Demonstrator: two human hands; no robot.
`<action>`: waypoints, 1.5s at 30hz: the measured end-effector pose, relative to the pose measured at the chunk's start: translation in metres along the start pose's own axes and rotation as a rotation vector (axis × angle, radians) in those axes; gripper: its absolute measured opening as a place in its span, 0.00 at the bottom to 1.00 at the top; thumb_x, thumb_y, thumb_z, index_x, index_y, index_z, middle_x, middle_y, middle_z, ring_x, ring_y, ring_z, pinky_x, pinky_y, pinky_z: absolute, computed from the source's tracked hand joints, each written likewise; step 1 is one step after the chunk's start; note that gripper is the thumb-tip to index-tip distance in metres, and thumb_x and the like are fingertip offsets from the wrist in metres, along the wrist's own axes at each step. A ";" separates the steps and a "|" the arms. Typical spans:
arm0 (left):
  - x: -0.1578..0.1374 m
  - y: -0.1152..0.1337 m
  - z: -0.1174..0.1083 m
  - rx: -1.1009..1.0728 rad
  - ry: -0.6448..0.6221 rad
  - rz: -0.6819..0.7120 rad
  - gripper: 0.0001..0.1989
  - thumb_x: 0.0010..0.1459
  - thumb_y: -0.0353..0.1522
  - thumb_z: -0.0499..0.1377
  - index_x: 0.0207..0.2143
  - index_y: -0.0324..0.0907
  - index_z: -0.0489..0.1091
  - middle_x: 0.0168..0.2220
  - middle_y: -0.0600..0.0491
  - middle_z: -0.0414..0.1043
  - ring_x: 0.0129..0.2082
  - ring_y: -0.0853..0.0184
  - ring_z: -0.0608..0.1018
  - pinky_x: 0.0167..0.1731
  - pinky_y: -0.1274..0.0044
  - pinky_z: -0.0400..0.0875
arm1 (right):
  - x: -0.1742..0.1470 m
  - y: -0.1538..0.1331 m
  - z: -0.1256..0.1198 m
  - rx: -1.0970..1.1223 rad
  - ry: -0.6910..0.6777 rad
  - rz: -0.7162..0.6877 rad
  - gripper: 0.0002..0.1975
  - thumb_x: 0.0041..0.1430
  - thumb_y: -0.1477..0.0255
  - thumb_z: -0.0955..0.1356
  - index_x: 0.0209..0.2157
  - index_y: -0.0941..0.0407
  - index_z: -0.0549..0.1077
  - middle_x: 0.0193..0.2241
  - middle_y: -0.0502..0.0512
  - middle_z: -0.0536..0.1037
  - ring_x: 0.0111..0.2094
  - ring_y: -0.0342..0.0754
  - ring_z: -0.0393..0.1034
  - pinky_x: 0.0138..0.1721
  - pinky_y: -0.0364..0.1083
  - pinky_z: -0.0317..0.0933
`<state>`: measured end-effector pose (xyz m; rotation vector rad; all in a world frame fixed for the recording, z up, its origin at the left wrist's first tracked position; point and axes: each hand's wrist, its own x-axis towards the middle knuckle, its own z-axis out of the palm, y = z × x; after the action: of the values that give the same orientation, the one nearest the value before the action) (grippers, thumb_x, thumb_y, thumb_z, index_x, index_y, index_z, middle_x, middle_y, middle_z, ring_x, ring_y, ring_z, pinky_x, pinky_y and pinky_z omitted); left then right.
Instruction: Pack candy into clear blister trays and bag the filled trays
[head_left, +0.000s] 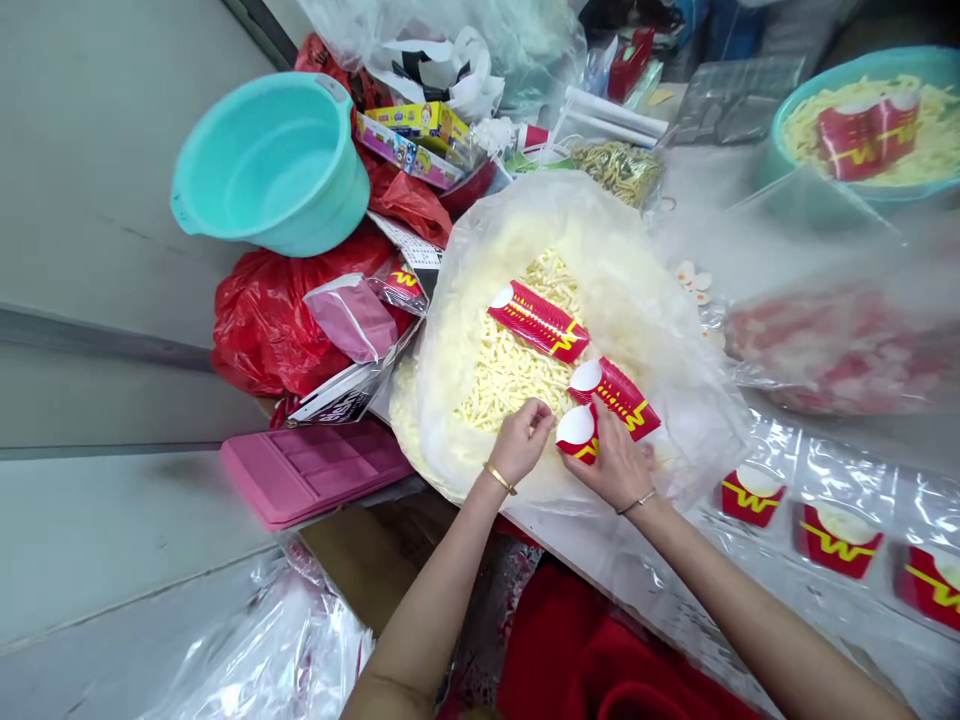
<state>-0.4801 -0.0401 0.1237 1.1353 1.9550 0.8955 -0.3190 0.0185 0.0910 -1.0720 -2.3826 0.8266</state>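
Note:
My right hand [616,462] grips a small red french-fry carton [577,428] with a white rounded opening and a yellow mark. Close to its left is my left hand [523,438], fingers pinched together; what they hold, if anything, is too small to make out. Both hands are over a large clear plastic bag [690,400], rolled open and filled with pale yellow toy-like fry pieces [510,375]. Two stacks of nested red cartons lie on the pieces: an upper stack [538,320] and a lower stack [626,400] just beyond my right hand.
Clear sleeves with flat red cartons [838,540] line the table's right side. A blurred bag of pink-red pieces [832,345] lies behind them. A turquoise basin [784,165] holds more fries and cartons. Left are another turquoise basin [262,170], red bags [277,320] and a pink tray [315,470].

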 end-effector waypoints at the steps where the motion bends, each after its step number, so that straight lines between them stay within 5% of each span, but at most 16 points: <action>1: 0.002 -0.004 0.002 0.137 0.041 0.008 0.08 0.59 0.33 0.53 0.41 0.41 0.65 0.35 0.52 0.69 0.35 0.69 0.72 0.36 0.77 0.67 | -0.009 0.004 0.004 0.003 0.012 0.041 0.43 0.53 0.54 0.66 0.62 0.63 0.48 0.51 0.69 0.67 0.49 0.61 0.64 0.47 0.58 0.61; 5: 0.028 -0.019 0.011 0.581 0.064 0.065 0.29 0.51 0.25 0.56 0.57 0.42 0.56 0.50 0.44 0.62 0.46 0.61 0.70 0.41 0.73 0.68 | -0.027 0.021 0.011 0.012 0.023 0.066 0.41 0.52 0.53 0.67 0.59 0.61 0.51 0.53 0.68 0.66 0.51 0.61 0.63 0.50 0.59 0.60; 9: 0.044 -0.029 0.017 0.655 0.017 0.089 0.20 0.53 0.24 0.53 0.49 0.42 0.65 0.43 0.46 0.65 0.41 0.63 0.71 0.37 0.74 0.67 | -0.027 0.027 0.006 0.017 -0.009 0.030 0.41 0.52 0.51 0.66 0.59 0.61 0.52 0.51 0.68 0.67 0.50 0.61 0.64 0.49 0.60 0.60; 13: 0.038 -0.039 0.004 0.288 0.142 0.089 0.07 0.57 0.29 0.52 0.35 0.41 0.70 0.32 0.52 0.66 0.32 0.69 0.71 0.35 0.78 0.66 | -0.020 0.023 -0.004 0.013 -0.029 0.019 0.44 0.52 0.49 0.66 0.61 0.60 0.50 0.52 0.68 0.67 0.51 0.61 0.63 0.48 0.59 0.61; 16: 0.029 -0.035 -0.011 -0.169 0.183 -0.093 0.06 0.53 0.35 0.58 0.30 0.40 0.68 0.23 0.58 0.63 0.22 0.75 0.66 0.25 0.81 0.63 | -0.014 0.016 -0.009 -0.004 -0.045 0.032 0.43 0.53 0.50 0.66 0.62 0.61 0.50 0.51 0.68 0.67 0.51 0.61 0.63 0.47 0.58 0.61; 19: 0.020 -0.015 -0.024 -0.535 0.099 -0.284 0.11 0.48 0.36 0.61 0.31 0.39 0.66 0.23 0.58 0.67 0.18 0.79 0.63 0.19 0.85 0.56 | -0.004 0.006 -0.007 -0.054 -0.073 0.040 0.42 0.54 0.53 0.66 0.62 0.61 0.49 0.50 0.67 0.67 0.49 0.62 0.63 0.47 0.58 0.61; 22: 0.012 0.006 -0.029 -0.650 -0.105 -0.391 0.12 0.46 0.36 0.63 0.31 0.38 0.67 0.25 0.56 0.71 0.16 0.81 0.62 0.16 0.86 0.52 | 0.005 -0.003 0.000 -0.061 -0.075 0.008 0.42 0.54 0.57 0.67 0.63 0.61 0.47 0.50 0.68 0.67 0.49 0.62 0.62 0.47 0.58 0.60; 24: 0.009 0.013 -0.025 -0.627 -0.177 -0.417 0.12 0.45 0.35 0.64 0.30 0.38 0.67 0.23 0.56 0.70 0.15 0.81 0.62 0.15 0.86 0.52 | 0.008 -0.008 0.006 -0.051 -0.089 -0.045 0.40 0.54 0.60 0.67 0.62 0.61 0.48 0.52 0.68 0.66 0.50 0.62 0.61 0.47 0.58 0.60; 28: 0.006 0.009 -0.007 -0.436 -0.075 -0.299 0.10 0.47 0.36 0.63 0.27 0.39 0.66 0.19 0.61 0.61 0.16 0.78 0.64 0.17 0.84 0.59 | 0.006 -0.015 0.014 0.002 -0.113 -0.164 0.35 0.52 0.70 0.67 0.59 0.63 0.53 0.52 0.68 0.65 0.52 0.61 0.59 0.51 0.57 0.59; 34: -0.012 0.013 0.001 -0.140 -0.057 -0.073 0.12 0.55 0.34 0.58 0.42 0.41 0.69 0.30 0.55 0.69 0.26 0.73 0.72 0.27 0.81 0.67 | -0.003 -0.009 0.017 0.032 -0.061 -0.092 0.35 0.53 0.65 0.67 0.59 0.61 0.52 0.52 0.68 0.66 0.53 0.60 0.61 0.50 0.57 0.60; 39: -0.018 0.025 0.001 0.250 -0.152 0.103 0.08 0.57 0.30 0.54 0.27 0.41 0.71 0.28 0.52 0.72 0.32 0.67 0.73 0.36 0.76 0.66 | -0.005 -0.006 0.018 0.035 -0.092 -0.128 0.30 0.55 0.68 0.65 0.58 0.59 0.55 0.52 0.66 0.67 0.53 0.59 0.62 0.50 0.57 0.60; 42: -0.008 0.022 -0.008 0.166 -0.168 0.074 0.09 0.59 0.34 0.52 0.32 0.42 0.71 0.27 0.53 0.72 0.29 0.69 0.73 0.31 0.78 0.65 | -0.006 -0.001 0.015 0.075 -0.064 -0.088 0.34 0.54 0.63 0.67 0.59 0.59 0.52 0.53 0.67 0.66 0.53 0.59 0.62 0.50 0.57 0.61; 45: 0.015 0.008 -0.014 0.255 0.000 0.005 0.09 0.57 0.34 0.55 0.40 0.42 0.68 0.29 0.54 0.70 0.29 0.69 0.72 0.29 0.79 0.65 | -0.006 0.005 0.010 0.122 -0.018 -0.036 0.39 0.52 0.60 0.69 0.60 0.59 0.51 0.55 0.66 0.65 0.53 0.58 0.62 0.52 0.56 0.60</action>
<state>-0.4937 -0.0267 0.1344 1.2830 2.1104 0.6608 -0.3181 0.0127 0.0798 -0.9751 -2.3254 0.9593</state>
